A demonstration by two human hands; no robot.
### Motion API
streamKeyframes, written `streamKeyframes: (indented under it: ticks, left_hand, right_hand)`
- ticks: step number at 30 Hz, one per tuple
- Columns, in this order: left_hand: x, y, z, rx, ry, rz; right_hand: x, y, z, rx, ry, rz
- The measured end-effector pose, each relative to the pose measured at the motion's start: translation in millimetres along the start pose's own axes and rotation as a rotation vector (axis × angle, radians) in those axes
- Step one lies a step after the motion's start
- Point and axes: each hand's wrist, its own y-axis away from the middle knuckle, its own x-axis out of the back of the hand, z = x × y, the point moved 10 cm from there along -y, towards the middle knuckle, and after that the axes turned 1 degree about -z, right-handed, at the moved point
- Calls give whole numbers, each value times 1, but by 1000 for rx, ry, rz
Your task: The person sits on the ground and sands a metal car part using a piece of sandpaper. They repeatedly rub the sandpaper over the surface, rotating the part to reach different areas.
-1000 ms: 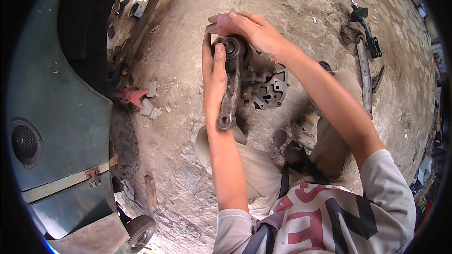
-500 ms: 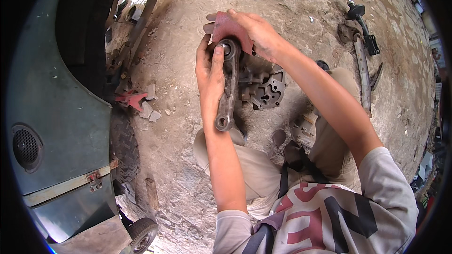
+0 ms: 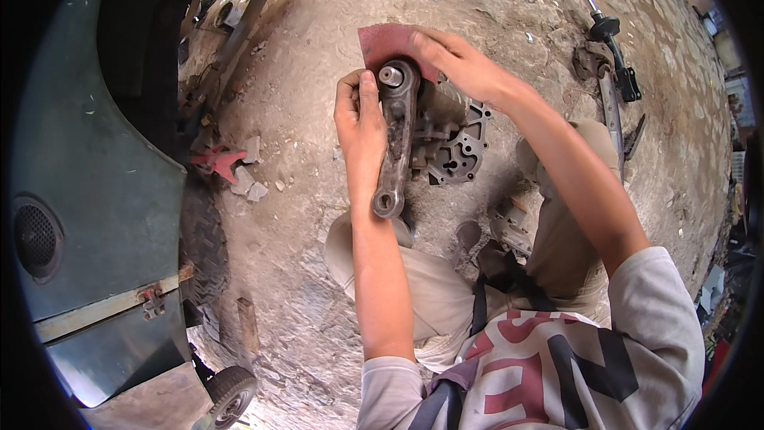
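A dark, worn steel lever arm (image 3: 395, 139) with an eye at each end stands in front of me. A bright shaft end (image 3: 390, 76) sits in its upper eye. My left hand (image 3: 360, 111) is closed along the arm's upper left side, thumb beside the eye; its fingertips are partly hidden. Over the top of that eye curves a sheet of red sandpaper (image 3: 383, 40). My right hand (image 3: 458, 64) grips the sandpaper's right part, thumb in front. Behind the lever arm is a grey cast-metal housing (image 3: 458, 155) with holes in its flange.
A green vehicle body (image 3: 103, 191) takes up the left side, with a red stand (image 3: 219, 162) and broken stones (image 3: 248, 179) near it. On the rough ground to the right lie a shock absorber (image 3: 609, 36) and a long metal bar (image 3: 611, 111). A small wheel (image 3: 232, 396) is at lower left.
My right hand has shifted right and slightly down with the sandpaper. My left thumb has come off the shaft end to the eye's left side, and the left fingertips no longer show past the sheet.
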Motion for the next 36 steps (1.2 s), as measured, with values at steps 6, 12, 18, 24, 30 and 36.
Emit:
streamKeyframes:
  ticks: [6,12,18,24,30,36]
  left_hand:
    - [11,-1,-2,-41,-127,9]
    - [13,-3,9,-73,-572,-94]
    - [9,2,12,-157,-544,-161]
    - [12,1,8,-159,-540,-175]
    - [10,5,17,-234,-598,-153]
    - [10,0,12,-120,-576,-139]
  right_hand:
    - [-8,16,-12,26,155,-43]
    - [-16,16,-24,156,144,31]
    - [-18,19,-36,159,198,25]
    - [-20,19,-35,215,174,83]
    - [-19,23,-38,166,100,101]
    - [-17,16,-28,143,193,168]
